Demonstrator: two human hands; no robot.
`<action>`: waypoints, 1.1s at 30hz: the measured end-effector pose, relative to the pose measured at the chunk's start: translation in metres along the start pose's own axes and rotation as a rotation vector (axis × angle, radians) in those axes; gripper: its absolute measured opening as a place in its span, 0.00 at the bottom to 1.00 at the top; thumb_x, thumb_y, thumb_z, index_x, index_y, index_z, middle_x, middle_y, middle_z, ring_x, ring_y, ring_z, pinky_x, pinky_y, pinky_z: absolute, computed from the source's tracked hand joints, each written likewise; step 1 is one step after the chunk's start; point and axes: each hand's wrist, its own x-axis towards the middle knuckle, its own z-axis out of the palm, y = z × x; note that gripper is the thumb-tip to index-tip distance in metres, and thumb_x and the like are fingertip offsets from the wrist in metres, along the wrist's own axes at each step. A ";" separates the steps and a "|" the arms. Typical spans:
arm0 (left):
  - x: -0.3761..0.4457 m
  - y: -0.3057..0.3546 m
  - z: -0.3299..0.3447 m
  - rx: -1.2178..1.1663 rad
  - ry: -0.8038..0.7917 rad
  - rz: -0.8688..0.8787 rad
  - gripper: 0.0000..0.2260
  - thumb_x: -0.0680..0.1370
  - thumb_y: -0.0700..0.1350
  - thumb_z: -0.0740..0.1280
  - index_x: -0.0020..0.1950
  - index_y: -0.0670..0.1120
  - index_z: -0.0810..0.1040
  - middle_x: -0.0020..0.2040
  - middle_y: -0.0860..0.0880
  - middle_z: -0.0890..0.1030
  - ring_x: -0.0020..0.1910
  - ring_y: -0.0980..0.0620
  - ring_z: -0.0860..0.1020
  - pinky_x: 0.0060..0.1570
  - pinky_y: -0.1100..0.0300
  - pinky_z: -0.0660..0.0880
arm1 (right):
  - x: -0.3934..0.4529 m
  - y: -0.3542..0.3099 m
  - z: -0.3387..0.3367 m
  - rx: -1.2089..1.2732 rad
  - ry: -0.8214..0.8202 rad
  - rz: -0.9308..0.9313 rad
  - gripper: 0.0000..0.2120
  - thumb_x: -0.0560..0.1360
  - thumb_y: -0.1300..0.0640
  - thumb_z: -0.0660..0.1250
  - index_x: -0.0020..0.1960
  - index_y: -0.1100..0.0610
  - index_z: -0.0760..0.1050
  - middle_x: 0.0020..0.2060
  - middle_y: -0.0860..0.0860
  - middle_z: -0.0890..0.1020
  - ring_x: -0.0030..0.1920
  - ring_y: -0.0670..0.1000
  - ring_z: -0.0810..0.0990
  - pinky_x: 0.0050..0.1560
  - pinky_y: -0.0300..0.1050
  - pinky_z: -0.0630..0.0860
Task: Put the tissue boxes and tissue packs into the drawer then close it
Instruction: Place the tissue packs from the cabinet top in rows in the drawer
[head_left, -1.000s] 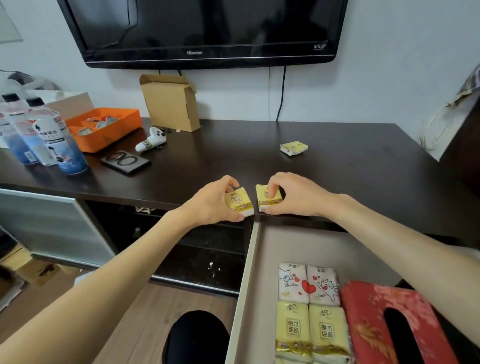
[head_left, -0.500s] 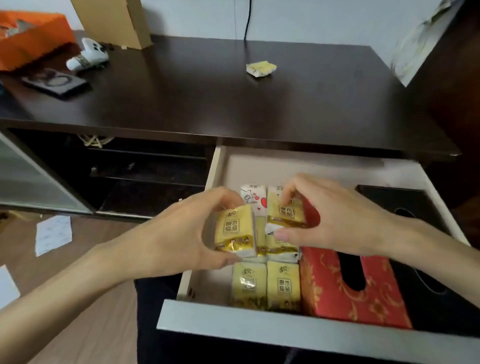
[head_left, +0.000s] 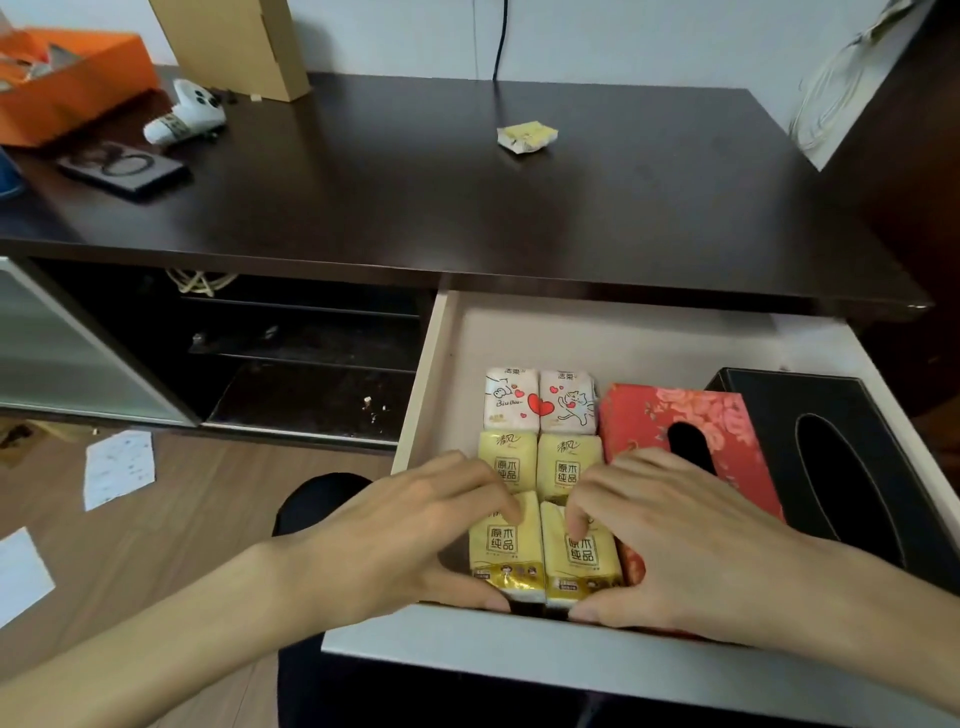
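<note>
In the open drawer (head_left: 623, 332), the left hand (head_left: 415, 535) grasps one yellow tissue pack (head_left: 506, 551) and the right hand (head_left: 670, 535) grasps the other yellow pack (head_left: 582, 558) just beside it: fingers on the top edges, thumbs at the near ends. Both packs lie in the nearest row, left of the red tissue box (head_left: 675, 421). One small pack (head_left: 527, 136) lies far away on the dark tabletop (head_left: 415, 197).

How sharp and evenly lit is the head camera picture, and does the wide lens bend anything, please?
Head view: soft indoor light, a dull sheen on the dark tabletop; print on the yellow tissue packs is legible, while the orange box at the edge is blurry; the drawer front and tabletop edge tilt and splay from wide-angle distortion; both hands are sharp.
</note>
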 end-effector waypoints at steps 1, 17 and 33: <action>0.001 0.000 0.000 0.006 -0.011 0.011 0.24 0.75 0.66 0.68 0.65 0.54 0.72 0.62 0.57 0.73 0.59 0.58 0.70 0.49 0.72 0.67 | 0.001 0.000 0.002 -0.028 0.002 -0.004 0.24 0.70 0.22 0.57 0.54 0.39 0.69 0.51 0.35 0.73 0.53 0.40 0.69 0.64 0.33 0.54; 0.012 -0.008 0.007 0.056 -0.061 0.118 0.18 0.80 0.62 0.63 0.64 0.53 0.74 0.62 0.55 0.72 0.59 0.58 0.69 0.50 0.59 0.75 | 0.005 0.000 0.014 -0.084 0.027 -0.005 0.23 0.79 0.33 0.51 0.54 0.45 0.79 0.53 0.40 0.76 0.56 0.45 0.73 0.68 0.43 0.56; 0.040 -0.032 -0.033 0.106 0.158 -0.029 0.15 0.78 0.61 0.60 0.61 0.58 0.78 0.59 0.61 0.75 0.59 0.62 0.73 0.53 0.57 0.77 | 0.057 0.037 -0.070 0.049 0.387 0.024 0.12 0.77 0.39 0.59 0.46 0.43 0.79 0.45 0.37 0.79 0.50 0.39 0.72 0.49 0.33 0.68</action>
